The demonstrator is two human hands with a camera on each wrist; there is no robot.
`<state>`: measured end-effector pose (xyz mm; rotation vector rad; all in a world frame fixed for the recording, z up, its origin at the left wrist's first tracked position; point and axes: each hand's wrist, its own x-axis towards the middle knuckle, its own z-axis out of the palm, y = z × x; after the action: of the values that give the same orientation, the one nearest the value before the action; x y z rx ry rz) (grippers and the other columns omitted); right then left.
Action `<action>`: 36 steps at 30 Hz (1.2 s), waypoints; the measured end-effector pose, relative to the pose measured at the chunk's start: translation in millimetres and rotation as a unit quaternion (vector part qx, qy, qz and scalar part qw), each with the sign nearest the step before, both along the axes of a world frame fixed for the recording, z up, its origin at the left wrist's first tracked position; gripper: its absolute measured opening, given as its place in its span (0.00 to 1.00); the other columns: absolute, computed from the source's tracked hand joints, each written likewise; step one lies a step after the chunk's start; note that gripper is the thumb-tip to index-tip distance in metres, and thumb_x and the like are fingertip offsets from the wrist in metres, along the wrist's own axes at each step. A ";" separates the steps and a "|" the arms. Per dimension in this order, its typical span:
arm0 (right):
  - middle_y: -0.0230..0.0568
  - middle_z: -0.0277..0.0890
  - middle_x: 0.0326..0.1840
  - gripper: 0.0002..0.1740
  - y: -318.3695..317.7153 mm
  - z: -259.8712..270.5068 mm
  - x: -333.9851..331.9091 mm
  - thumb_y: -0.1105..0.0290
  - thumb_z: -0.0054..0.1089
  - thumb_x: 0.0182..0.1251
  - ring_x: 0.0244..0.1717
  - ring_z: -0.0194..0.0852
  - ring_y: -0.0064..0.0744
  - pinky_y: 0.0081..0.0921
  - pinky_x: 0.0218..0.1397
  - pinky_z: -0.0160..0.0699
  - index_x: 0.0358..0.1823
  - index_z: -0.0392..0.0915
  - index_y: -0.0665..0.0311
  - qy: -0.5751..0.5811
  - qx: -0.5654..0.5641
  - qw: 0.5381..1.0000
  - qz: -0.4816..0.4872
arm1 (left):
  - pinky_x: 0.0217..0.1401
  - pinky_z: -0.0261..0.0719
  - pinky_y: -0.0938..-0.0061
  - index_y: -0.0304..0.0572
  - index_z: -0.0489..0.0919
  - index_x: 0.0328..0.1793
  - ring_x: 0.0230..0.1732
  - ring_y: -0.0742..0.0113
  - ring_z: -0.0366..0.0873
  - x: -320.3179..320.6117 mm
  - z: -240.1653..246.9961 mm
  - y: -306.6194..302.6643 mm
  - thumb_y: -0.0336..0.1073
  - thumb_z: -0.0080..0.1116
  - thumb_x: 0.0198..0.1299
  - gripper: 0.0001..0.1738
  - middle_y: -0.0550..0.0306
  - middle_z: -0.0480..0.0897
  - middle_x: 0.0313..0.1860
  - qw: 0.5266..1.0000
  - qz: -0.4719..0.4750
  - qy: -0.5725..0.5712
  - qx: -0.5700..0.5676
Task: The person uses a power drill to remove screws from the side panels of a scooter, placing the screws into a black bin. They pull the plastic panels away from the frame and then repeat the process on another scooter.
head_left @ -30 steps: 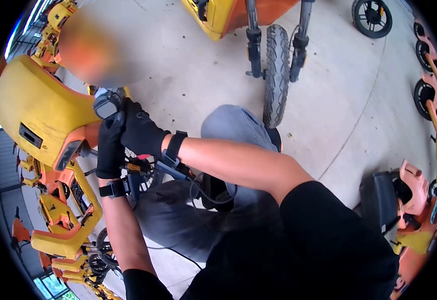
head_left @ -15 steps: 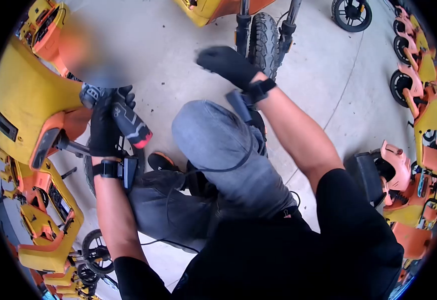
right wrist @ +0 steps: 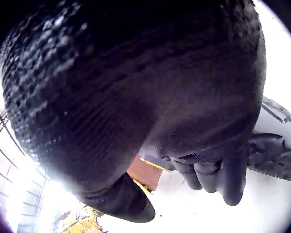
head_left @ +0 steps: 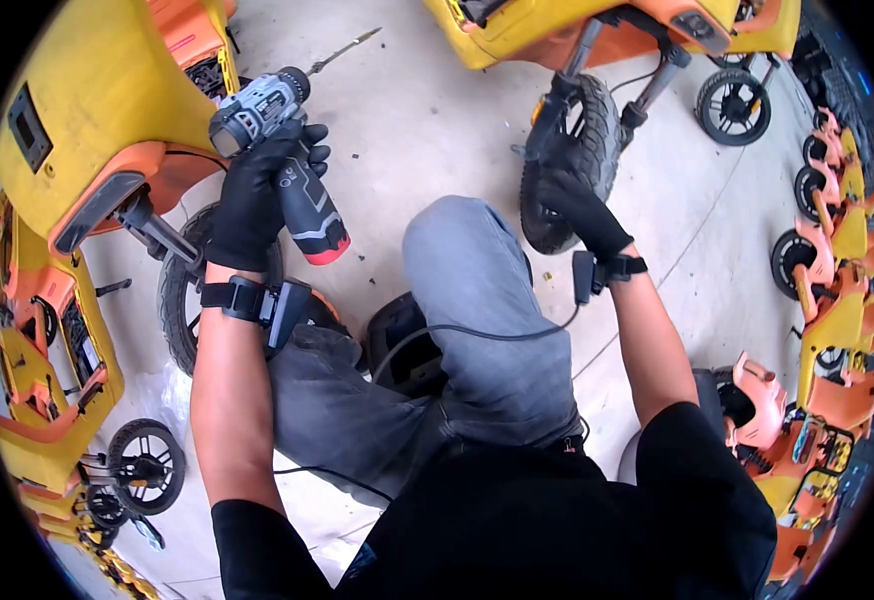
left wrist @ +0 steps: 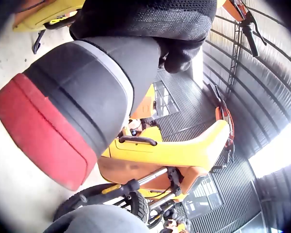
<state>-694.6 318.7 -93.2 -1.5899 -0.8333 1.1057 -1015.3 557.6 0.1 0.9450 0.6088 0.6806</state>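
Observation:
A grey and black cordless drill (head_left: 260,108) with a red base is in my black-gloved left hand (head_left: 249,195). My fingers wrap its handle, and the long bit (head_left: 347,48) points up and right in the head view. Its red-ended handle (left wrist: 77,97) fills much of the left wrist view. On the other side my gloved right hand (head_left: 589,212) overlaps the front tyre (head_left: 605,130) of a yellow scooter in the head view. The right wrist view shows its thumb (right wrist: 131,199) apart from the loosely bent fingers (right wrist: 233,179), with nothing seen between them.
Close on the left stands a yellow and orange scooter (head_left: 107,100), its front wheel (head_left: 179,290) beside my left forearm. My bent knee (head_left: 467,240) is between my arms. A cable (head_left: 487,332) crosses my leg. More scooters (head_left: 837,340) line the right side.
My right hand has left the drill and moved right to the scooter's front tyre. The drill, still in my left hand, has swung out to show its bit.

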 end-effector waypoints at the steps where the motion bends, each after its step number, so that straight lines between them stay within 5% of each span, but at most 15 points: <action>1: 0.28 0.71 0.37 0.12 -4.3 -5.1 8.6 0.69 0.56 0.63 0.40 0.68 0.16 0.17 0.44 0.69 0.46 0.72 0.64 -0.005 -0.008 1.000 0.012 | 0.51 0.78 0.70 0.31 0.69 0.58 0.47 0.58 0.79 -0.4 1.1 -0.7 0.29 0.48 0.59 0.20 0.44 0.78 0.50 1.000 0.000 0.009 0.007; 5: 0.31 0.75 0.39 0.19 -18.2 22.4 12.9 0.69 0.57 0.62 0.37 0.72 0.18 0.17 0.42 0.72 0.54 0.73 0.67 0.083 -0.099 0.991 -0.031 | 0.51 0.78 0.71 0.31 0.69 0.59 0.46 0.60 0.79 -2.0 -1.8 4.1 0.30 0.49 0.59 0.21 0.45 0.78 0.50 1.000 -0.008 0.009 0.024; 9: 0.33 0.77 0.38 0.24 -22.9 17.5 22.2 0.70 0.57 0.62 0.37 0.76 0.20 0.18 0.42 0.75 0.59 0.70 0.68 0.052 -0.094 0.993 -0.049 | 0.49 0.79 0.71 0.32 0.70 0.58 0.44 0.61 0.80 -2.4 -4.7 7.1 0.32 0.52 0.60 0.21 0.46 0.79 0.49 0.999 -0.010 -0.003 0.050; 22: 0.42 0.81 0.25 0.15 -88.7 -41.2 135.3 0.65 0.62 0.56 0.25 0.80 0.27 0.23 0.28 0.75 0.34 0.82 0.72 -0.117 -0.149 0.954 -0.232 | 0.45 0.80 0.73 0.35 0.72 0.54 0.40 0.67 0.80 13.2 11.7 -3.9 0.33 0.53 0.61 0.16 0.50 0.80 0.45 0.999 -0.035 0.001 0.038; 24: 0.43 0.81 0.27 0.14 -90.0 -58.0 160.5 0.65 0.61 0.56 0.25 0.80 0.30 0.23 0.31 0.78 0.32 0.82 0.72 -0.210 -0.232 0.903 -0.294 | 0.45 0.80 0.73 0.34 0.72 0.54 0.40 0.67 0.80 14.2 12.5 -6.2 0.33 0.53 0.61 0.16 0.50 0.80 0.45 0.999 -0.035 0.001 0.032; 25: 0.45 0.82 0.27 0.18 -84.9 -55.6 164.0 0.59 0.60 0.56 0.30 0.82 0.36 0.31 0.34 0.79 0.35 0.82 0.70 -0.233 -0.285 0.878 -0.306 | 0.45 0.80 0.73 0.34 0.73 0.54 0.40 0.67 0.80 14.1 14.5 -5.4 0.32 0.52 0.61 0.16 0.50 0.80 0.44 0.999 -0.035 0.000 0.030; 26: 0.45 0.82 0.27 0.18 -84.5 -67.5 180.7 0.59 0.60 0.56 0.30 0.82 0.36 0.31 0.34 0.79 0.35 0.82 0.70 -0.240 -0.280 0.879 -0.303 | 0.45 0.80 0.73 0.34 0.73 0.54 0.40 0.67 0.80 14.3 13.8 -4.5 0.32 0.52 0.61 0.16 0.50 0.80 0.44 0.999 -0.029 -0.006 0.032; 27: 0.44 0.82 0.33 0.19 -88.3 -97.0 212.5 0.59 0.57 0.58 0.36 0.81 0.40 0.35 0.40 0.78 0.41 0.80 0.69 -0.412 -0.352 0.822 -0.177 | 0.45 0.79 0.73 0.33 0.72 0.54 0.40 0.66 0.80 14.4 10.0 -3.7 0.32 0.53 0.60 0.16 0.50 0.81 0.44 0.999 -0.034 -0.020 0.028; 28: 0.44 0.82 0.39 0.21 -85.7 -115.4 234.2 0.59 0.54 0.60 0.42 0.80 0.43 0.39 0.45 0.77 0.48 0.78 0.68 -0.566 -0.403 0.718 -0.045 | 0.45 0.79 0.73 0.33 0.72 0.54 0.40 0.66 0.80 13.9 6.5 -2.1 0.31 0.53 0.59 0.17 0.50 0.81 0.44 0.998 -0.037 -0.035 0.026; 29: 0.48 0.78 0.51 0.26 -74.9 -121.8 231.6 0.55 0.48 0.64 0.55 0.73 0.52 0.43 0.57 0.70 0.60 0.69 0.61 -0.522 -0.408 0.741 -0.108 | 0.45 0.79 0.74 0.32 0.72 0.53 0.39 0.66 0.80 13.4 3.8 -1.4 0.31 0.53 0.58 0.17 0.49 0.81 0.43 0.998 -0.044 -0.035 0.038; 30: 0.48 0.78 0.51 0.26 -60.8 -148.2 233.0 0.55 0.48 0.64 0.55 0.73 0.52 0.43 0.57 0.70 0.60 0.69 0.61 -0.533 -0.388 0.745 -0.100 | 0.44 0.79 0.74 0.31 0.72 0.53 0.37 0.65 0.80 10.0 -3.4 3.8 0.31 0.55 0.57 0.18 0.49 0.81 0.43 0.993 -0.075 -0.039 0.085; 31: 0.53 0.77 0.50 0.23 -49.8 -186.8 232.5 0.59 0.48 0.61 0.56 0.72 0.51 0.42 0.56 0.72 0.56 0.72 0.59 -0.580 -0.209 0.776 -0.135 | 0.43 0.79 0.74 0.32 0.72 0.53 0.36 0.66 0.80 9.0 6.0 0.4 0.30 0.56 0.57 0.18 0.49 0.81 0.42 0.996 -0.042 -0.042 0.063; 33: 0.58 0.76 0.49 0.23 -18.6 -108.4 141.2 0.62 0.52 0.56 0.56 0.72 0.51 0.42 0.53 0.74 0.54 0.72 0.60 -0.513 -0.381 0.761 0.115 | 0.40 0.80 0.75 0.33 0.72 0.53 0.36 0.67 0.79 10.0 6.9 -5.9 0.29 0.57 0.56 0.18 0.49 0.81 0.41 0.997 -0.020 -0.072 0.021; 34: 0.58 0.76 0.49 0.23 -1.7 -106.7 111.0 0.59 0.52 0.58 0.54 0.74 0.52 0.43 0.54 0.73 0.53 0.73 0.61 -0.496 -0.422 0.749 0.122 | 0.40 0.80 0.75 0.33 0.72 0.53 0.36 0.67 0.79 8.7 6.4 -6.5 0.29 0.57 0.56 0.18 0.49 0.81 0.41 0.997 -0.018 -0.074 0.017; 36: 0.51 0.79 0.42 0.17 -0.3 -107.0 59.5 0.55 0.51 0.60 0.47 0.78 0.47 0.41 0.45 0.76 0.41 0.80 0.58 -0.600 -0.331 0.721 0.107 | 0.39 0.80 0.74 0.33 0.72 0.53 0.35 0.67 0.79 9.1 8.0 -6.5 0.31 0.57 0.57 0.18 0.49 0.81 0.41 0.997 -0.019 -0.067 0.025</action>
<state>-635.1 318.4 -200.2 -2.9642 -1.5741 0.3474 -1006.3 551.1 8.1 0.9459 0.4560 0.7226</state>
